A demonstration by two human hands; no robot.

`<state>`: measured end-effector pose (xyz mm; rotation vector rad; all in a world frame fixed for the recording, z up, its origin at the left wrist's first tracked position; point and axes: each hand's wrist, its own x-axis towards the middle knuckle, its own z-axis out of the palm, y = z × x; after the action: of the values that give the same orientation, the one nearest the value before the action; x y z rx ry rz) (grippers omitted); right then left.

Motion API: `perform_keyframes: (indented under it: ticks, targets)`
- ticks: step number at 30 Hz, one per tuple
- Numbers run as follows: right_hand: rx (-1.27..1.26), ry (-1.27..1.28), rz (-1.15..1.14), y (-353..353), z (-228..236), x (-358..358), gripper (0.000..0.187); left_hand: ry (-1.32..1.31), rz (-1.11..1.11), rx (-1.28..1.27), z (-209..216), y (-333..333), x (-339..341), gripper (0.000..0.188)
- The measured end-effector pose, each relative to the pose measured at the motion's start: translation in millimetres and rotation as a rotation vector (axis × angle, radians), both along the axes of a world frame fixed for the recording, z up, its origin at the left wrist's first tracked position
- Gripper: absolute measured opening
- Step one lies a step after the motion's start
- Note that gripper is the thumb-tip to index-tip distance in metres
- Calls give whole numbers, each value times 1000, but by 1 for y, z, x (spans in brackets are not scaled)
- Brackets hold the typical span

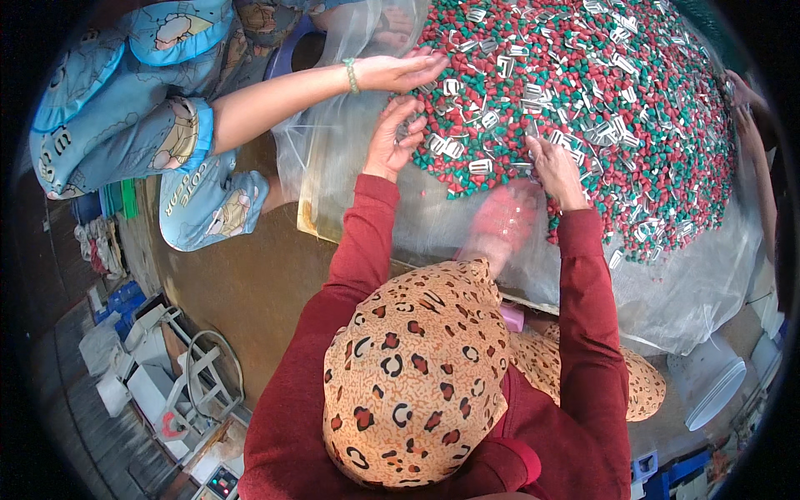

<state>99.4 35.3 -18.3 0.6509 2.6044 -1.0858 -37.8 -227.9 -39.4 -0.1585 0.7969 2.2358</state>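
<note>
Red and green small pieces [700, 158] lie heaped with white slotted clips [481, 167] under the right hand [557, 171], whose thumb and forefinger bend close together over the heap's near part; I cannot tell whether they pinch anything. The left hand [393, 137] is half curled at the heap's left edge; whether its fingers close on something, I cannot tell. Just beyond it, a co-worker's hand [406, 73] with a green bead bracelet [351, 75] reaches in from the left. A translucent sheet [675, 304] spreads beneath the heap, a red-covered foot [507, 212] at its near side. Lettering is printed on the co-worker's blue patterned trousers [204, 212], far left of the leopard-print cloth [408, 375].
</note>
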Motion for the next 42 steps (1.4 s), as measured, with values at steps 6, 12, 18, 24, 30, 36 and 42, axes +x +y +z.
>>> perform_keyframes:
  ticks: [6,12,18,24,30,36,42]
  targets:
    - [-798,299,-427,-1,50,12,22,1372,-146,-1437,3,27,-5,22]
    - [-1995,423,-651,24,27,46,28,729,-118,-950,20,57,-2,19]
    - [-1708,453,-760,22,7,50,22,-60,-204,228,24,63,24,23]
    - [-1435,383,-689,8,23,39,29,-314,-97,242,27,56,26,21]
    - [-1560,458,-624,0,44,39,38,-169,-151,182,37,49,19,44]
    - [-2005,515,-508,-3,40,50,22,853,-341,-978,30,52,4,26]
    - [-1934,423,-474,-6,35,51,18,1340,-293,-1477,12,80,17,31]
